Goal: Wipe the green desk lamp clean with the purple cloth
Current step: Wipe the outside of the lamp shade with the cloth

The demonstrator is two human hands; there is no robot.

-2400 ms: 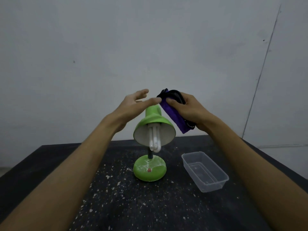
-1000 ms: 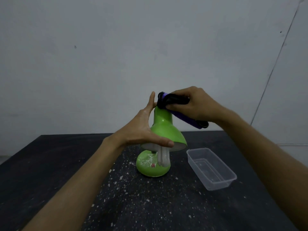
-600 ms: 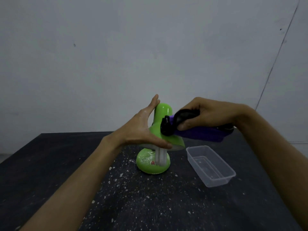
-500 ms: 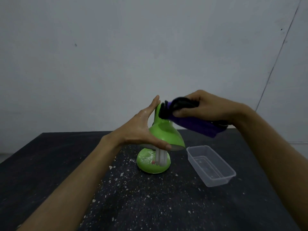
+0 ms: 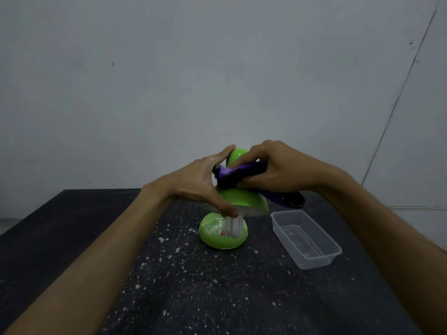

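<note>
The green desk lamp (image 5: 244,198) stands on the dark table, its round base (image 5: 219,234) dusted white and its white bulb hanging below the shade. My left hand (image 5: 199,182) holds the shade from the left, thumb down on the rim and fingers up along the neck. My right hand (image 5: 278,169) grips the bunched purple cloth (image 5: 233,176) and presses it against the front of the shade's neck. One end of the cloth hangs out behind my right wrist.
A clear plastic container (image 5: 306,239) sits empty to the right of the lamp. White specks and powder cover the black table (image 5: 193,286) around the base. A grey wall rises just behind the table.
My right hand has moved the cloth down and left over the shade, from its top to the front of the neck. My left hand has kept its hold on the shade.
</note>
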